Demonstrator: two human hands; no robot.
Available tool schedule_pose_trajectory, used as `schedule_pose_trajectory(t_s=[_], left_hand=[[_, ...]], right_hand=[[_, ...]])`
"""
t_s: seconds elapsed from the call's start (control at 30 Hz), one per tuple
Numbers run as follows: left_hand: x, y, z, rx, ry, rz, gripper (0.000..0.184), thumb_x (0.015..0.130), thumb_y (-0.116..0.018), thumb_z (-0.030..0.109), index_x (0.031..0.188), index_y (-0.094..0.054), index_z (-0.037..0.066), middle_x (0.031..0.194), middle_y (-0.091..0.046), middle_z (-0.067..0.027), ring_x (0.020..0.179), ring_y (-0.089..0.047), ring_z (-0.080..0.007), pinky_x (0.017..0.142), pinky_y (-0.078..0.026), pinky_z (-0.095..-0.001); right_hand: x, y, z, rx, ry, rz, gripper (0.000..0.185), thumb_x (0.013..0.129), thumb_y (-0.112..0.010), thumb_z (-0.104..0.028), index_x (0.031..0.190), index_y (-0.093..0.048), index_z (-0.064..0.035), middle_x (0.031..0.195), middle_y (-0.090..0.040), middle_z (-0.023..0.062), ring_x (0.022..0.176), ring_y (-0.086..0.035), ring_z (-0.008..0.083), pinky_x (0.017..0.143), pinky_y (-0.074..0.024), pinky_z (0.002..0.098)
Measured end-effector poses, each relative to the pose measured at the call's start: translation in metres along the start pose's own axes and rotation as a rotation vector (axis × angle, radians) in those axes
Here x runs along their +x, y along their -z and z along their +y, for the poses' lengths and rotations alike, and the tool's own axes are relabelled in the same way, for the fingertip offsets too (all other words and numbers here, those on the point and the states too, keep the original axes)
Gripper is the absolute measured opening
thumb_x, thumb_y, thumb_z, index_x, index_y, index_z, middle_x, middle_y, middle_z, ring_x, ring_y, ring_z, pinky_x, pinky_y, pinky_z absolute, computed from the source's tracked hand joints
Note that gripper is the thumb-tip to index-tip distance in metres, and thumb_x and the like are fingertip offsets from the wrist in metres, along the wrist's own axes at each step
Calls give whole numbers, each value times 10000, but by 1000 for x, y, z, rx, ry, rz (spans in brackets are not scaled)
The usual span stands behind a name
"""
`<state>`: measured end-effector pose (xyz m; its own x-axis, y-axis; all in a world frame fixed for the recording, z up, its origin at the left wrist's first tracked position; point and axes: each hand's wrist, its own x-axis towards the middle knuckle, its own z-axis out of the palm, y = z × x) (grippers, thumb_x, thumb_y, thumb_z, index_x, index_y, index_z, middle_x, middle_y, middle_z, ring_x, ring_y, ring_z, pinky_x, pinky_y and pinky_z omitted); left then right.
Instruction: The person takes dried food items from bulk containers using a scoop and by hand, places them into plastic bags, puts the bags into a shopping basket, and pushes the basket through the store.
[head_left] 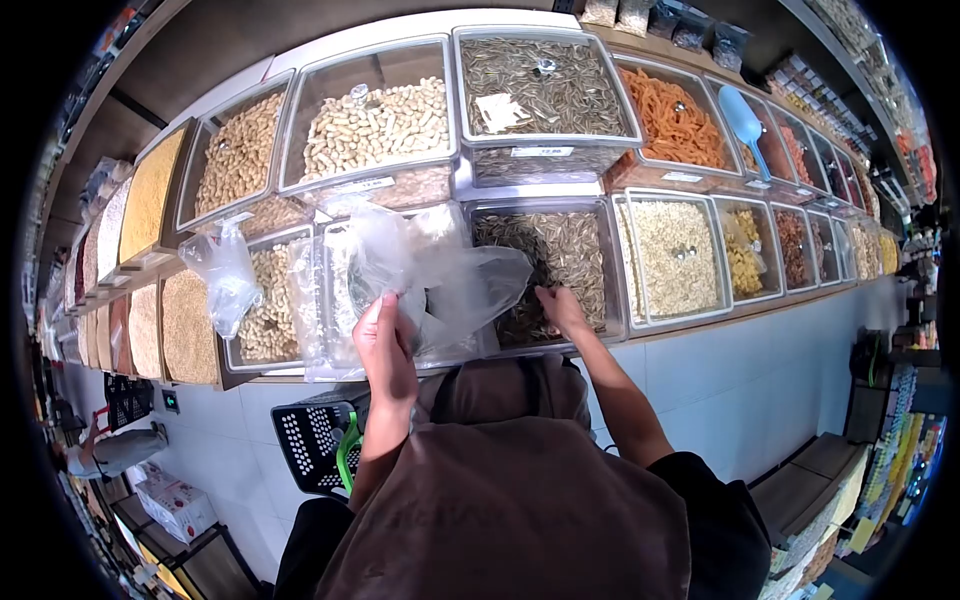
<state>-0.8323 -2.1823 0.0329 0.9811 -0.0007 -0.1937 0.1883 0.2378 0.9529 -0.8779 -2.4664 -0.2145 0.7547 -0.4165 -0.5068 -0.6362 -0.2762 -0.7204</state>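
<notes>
My left hand is closed on the edge of a clear plastic bag, which spreads to the right over part of an open bin. Striped sunflower seeds fill that bin. Low over the seeds is my right hand, its fingers drawn together near the bag's right end. What those fingers hold, if anything, I cannot make out. More crumpled clear plastic lies over the bin to the left.
Behind stand lidded bins of peanuts, seeds and orange strips. A blue scoop rests on the right-hand bins. Another plastic bag lies at left. A black basket is below my left arm.
</notes>
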Motion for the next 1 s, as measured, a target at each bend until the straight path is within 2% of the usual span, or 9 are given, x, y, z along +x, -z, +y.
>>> schedule_pose_trajectory(t_s=[0.13, 0.3, 0.4, 0.47, 0.6, 0.7, 0.77, 0.83, 1.0], left_hand=[[-4, 1, -3, -102, 16, -7, 295, 1036, -504, 195, 1090, -655, -53, 552, -322, 71, 488, -286, -34, 467, -215, -238], [-1, -6, 1, -176, 91, -48, 283, 1023, -519, 159, 1132, -653, -65, 550, -310, 79, 477, -279, -31, 458, -204, -234], [4, -16, 4, -87, 131, -141, 252, 1012, -559, 149, 1134, -676, -37, 553, -389, 88, 468, -294, -10, 446, -200, -227], [7, -25, 3, 251, -45, -223, 244, 1003, -582, 137, 1155, -687, -22, 549, -423, 94, 466, -317, 11, 437, -206, -221], [13, -34, -1, 390, 2, -299, 240, 1005, -595, 152, 1146, -704, -8, 544, -454, 85, 467, -339, 22, 431, -223, -214], [17, -38, -7, 307, 73, -306, 279, 1023, -576, 202, 1138, -713, -13, 512, -410, 86, 444, -327, 9, 421, -238, -224], [20, -37, -21, 29, 218, -289, 339, 1041, -548, 263, 1187, -693, -5, 510, -373, 90, 437, -312, -4, 423, -233, -225], [24, -38, -31, -41, 262, -261, 363, 1048, -529, 286, 1214, -679, 0, 513, -349, 91, 439, -302, -10, 425, -228, -226], [33, -47, -42, -199, 348, -267, 396, 1057, -501, 320, 1285, -641, 27, 528, -311, 92, 455, -280, -16, 434, -212, -219]], right_hand=[[-15, 18, -21, 270, -72, -142, 412, 1013, -561, -362, 747, -525, -50, 502, -450, 31, 324, -384, 128, 321, -309, 311], [-36, 53, -34, 301, -66, -178, 395, 1017, -549, -349, 761, -505, -51, 509, -452, 18, 325, -378, 118, 320, -295, 303], [-54, 80, -45, 250, -93, -199, 424, 1010, -554, -402, 788, -541, -41, 542, -491, 20, 364, -418, 113, 350, -329, 298], [-63, 91, -49, 196, -95, -186, 432, 1009, -558, -407, 781, -540, -40, 541, -492, 19, 364, -418, 111, 352, -327, 299], [-82, 105, -46, 139, -85, -179, 429, 1005, -574, -395, 762, -538, -43, 536, -497, 18, 363, -413, 105, 358, -318, 303], [-100, 116, -58, 134, -75, -184, 412, 1024, -555, -363, 763, -520, -47, 518, -472, 0, 350, -367, 79, 343, -281, 268], [-111, 125, -60, 191, -95, -184, 404, 1023, -560, -357, 782, -530, -34, 516, -472, -3, 346, -359, 74, 344, -276, 259], [-120, 135, -67, 201, -83, -178, 399, 1020, -566, -361, 813, -549, -20, 510, -471, -6, 340, -356, 71, 344, -275, 251], [-133, 172, -85, 113, -63, -270, 452, 992, -590, -445, 855, -601, -14, 512, -481, -1, 353, -386, 69, 356, -304, 251]])
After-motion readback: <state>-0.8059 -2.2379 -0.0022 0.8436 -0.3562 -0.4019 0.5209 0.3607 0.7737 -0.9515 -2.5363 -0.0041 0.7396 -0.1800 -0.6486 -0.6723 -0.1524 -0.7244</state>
